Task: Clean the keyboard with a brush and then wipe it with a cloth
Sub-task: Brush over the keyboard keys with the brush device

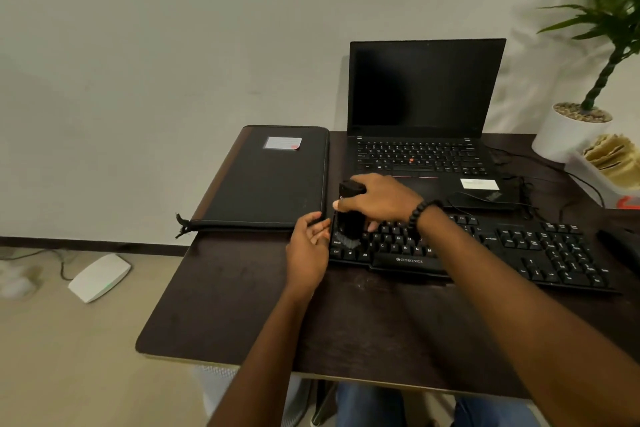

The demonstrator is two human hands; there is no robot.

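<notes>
The keyboard (485, 250) is lying on the dark table (242, 305), directly in front of the open laptop (426, 121). All positions below are given relative to the keyboard.

The right hand (377, 199) is reaching over the keyboard's left end and gripping the top of a black brush (350, 215). Its fingers (356, 184) are curling around the upper part of the handle, with the thumb pressing on the near side. The brush is standing upright, and its bristles are touching the keys at the left end. A dark bead bracelet (420, 215) is sitting on the right wrist.

The left hand (308, 246) is resting at the keyboard's left edge, palm turned inward, fingers loosely bent and touching that edge; it is holding nothing.

A black sleeve case (266, 184) is lying behind and to the left of the keyboard. A potted plant (571, 128) is standing behind its right end. A white box (98, 276) is lying on the floor, well left of the keyboard.
</notes>
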